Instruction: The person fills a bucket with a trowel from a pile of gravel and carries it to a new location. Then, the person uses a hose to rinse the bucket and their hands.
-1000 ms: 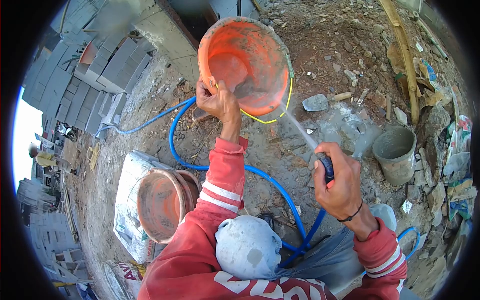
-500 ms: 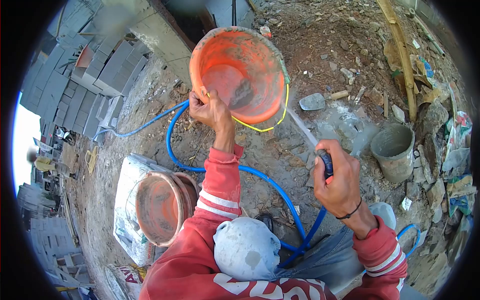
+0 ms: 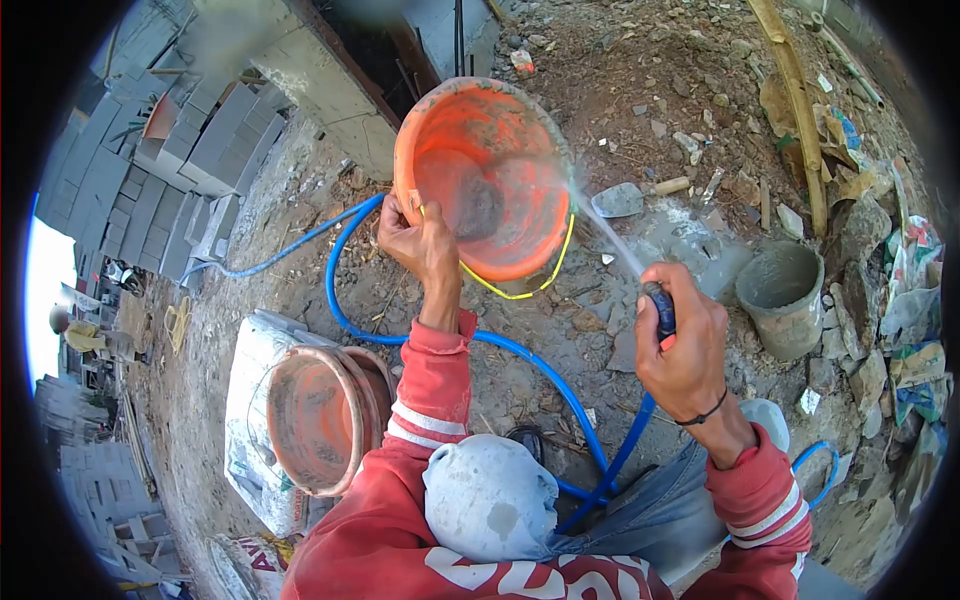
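Note:
My left hand grips the near left rim of an orange bucket, which is tilted so its inside faces me. Grey residue and a dark patch show on its inner wall and bottom, and a yellow handle hangs below the rim. My right hand is closed around a dark hose nozzle on a blue hose. From the nozzle a white water jet strikes the bucket's right rim and sprays inside. A trowel with a wooden handle lies just right of the bucket.
Stacked orange buckets stand on a white sack at left. A grey bucket stands at right near rubble and plastic scraps. Concrete blocks are piled upper left. A wooden pole lies upper right. Farther left is another person.
The bucket has shifted slightly down and right, with my left hand still on its rim. The water jet, which passed near the bucket's right side, now hits the rim and splashes inside.

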Motion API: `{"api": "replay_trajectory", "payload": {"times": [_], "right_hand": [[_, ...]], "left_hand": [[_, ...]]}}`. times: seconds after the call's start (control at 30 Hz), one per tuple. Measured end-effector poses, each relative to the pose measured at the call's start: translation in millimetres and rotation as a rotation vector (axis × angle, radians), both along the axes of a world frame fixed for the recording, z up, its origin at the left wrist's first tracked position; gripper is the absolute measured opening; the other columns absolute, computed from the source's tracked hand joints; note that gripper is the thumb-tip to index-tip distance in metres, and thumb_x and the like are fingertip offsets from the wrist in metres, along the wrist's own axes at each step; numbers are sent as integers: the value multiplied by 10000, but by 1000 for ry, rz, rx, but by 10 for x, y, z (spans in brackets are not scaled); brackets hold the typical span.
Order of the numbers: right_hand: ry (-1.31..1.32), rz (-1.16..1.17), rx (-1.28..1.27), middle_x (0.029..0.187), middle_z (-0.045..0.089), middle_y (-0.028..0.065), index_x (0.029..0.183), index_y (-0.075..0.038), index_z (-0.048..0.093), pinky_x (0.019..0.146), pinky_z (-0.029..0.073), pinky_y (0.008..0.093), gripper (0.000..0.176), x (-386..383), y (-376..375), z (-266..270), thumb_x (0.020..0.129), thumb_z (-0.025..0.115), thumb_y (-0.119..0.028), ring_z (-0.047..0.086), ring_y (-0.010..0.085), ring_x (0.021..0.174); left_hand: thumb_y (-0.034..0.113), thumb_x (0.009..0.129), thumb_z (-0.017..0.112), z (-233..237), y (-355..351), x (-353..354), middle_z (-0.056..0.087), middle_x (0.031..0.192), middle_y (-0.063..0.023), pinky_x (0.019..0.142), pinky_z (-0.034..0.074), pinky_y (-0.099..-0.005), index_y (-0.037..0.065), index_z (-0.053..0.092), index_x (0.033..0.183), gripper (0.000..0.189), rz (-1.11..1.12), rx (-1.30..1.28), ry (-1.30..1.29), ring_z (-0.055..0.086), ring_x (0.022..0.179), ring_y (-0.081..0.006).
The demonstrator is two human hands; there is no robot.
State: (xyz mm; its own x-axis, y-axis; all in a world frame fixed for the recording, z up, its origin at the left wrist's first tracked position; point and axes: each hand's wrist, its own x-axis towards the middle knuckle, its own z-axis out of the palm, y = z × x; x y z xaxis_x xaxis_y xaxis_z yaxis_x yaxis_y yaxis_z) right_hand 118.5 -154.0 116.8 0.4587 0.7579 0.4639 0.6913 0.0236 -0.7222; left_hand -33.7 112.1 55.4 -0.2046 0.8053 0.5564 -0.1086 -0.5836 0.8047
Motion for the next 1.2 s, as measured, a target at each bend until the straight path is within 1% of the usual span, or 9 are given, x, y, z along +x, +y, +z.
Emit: {"api": "replay_trajectory", "payload": {"times": [0.47,0.73,0.93,0.97,1.0,1.07,1.1,1.17,1.2], "right_hand": [[1,-54,14,683,582,131,1097,-38,587,507,447,394,214,46,-3,32,900,644,25,600,273,519],[0,0,77,704,578,116,1119,-31,605,523,453,364,240,56,-30,77,890,644,30,592,246,542],[-16,92,90,732,601,130,1116,-27,607,540,475,367,261,20,-68,145,865,645,32,627,279,572],[-14,91,89,732,601,130,1116,-27,607,540,475,367,261,12,-77,154,865,645,32,627,279,572],[0,109,75,747,611,139,1117,-27,605,550,484,372,266,7,-84,165,862,642,34,640,294,588],[15,128,61,763,622,147,1118,-27,603,559,493,377,271,-1,-88,179,858,640,36,653,309,604],[22,130,63,775,628,153,1115,-27,602,563,497,380,268,-4,-85,185,857,638,36,660,315,615],[31,131,64,787,634,158,1112,-27,601,567,501,382,265,-8,-72,166,857,636,36,666,322,626],[21,145,101,760,609,129,1113,-14,597,558,464,346,249,-5,-56,128,872,626,46,617,255,597]], "left_hand": [[-51,744,634,-66,29,-203,503,781,59,660,357,-229,86,480,760,207,-168,-57,118,400,707,-47],[-75,753,609,-274,193,-422,664,987,-32,771,430,-244,40,491,772,166,-367,64,247,493,827,-78],[-85,764,600,-374,127,-438,722,1076,-52,793,446,-256,-23,584,809,78,-343,115,470,530,854,-86],[-85,773,594,-378,128,-436,754,1148,-108,850,488,-279,-52,626,853,92,-322,157,538,645,951,-120],[-85,773,594,-383,124,-426,754,1148,-108,850,488,-279,-52,626,853,92,-324,157,539,645,951,-120],[-77,769,601,-279,44,-354,760,1168,-181,934,521,-321,-76,616,831,63,-310,334,643,714,1099,-218],[-52,811,665,-224,-28,-351,755,1116,-199,1119,472,-480,-54,483,747,193,-357,290,666,682,1217,-345],[-48,810,667,-233,-47,-327,756,1109,-193,1129,466,-499,-54,482,747,196,-349,287,664,680,1219,-346],[-44,809,669,-237,-51,-315,757,1103,-187,1139,461,-518,-53,481,747,198,-343,284,659,679,1220,-346]]}}
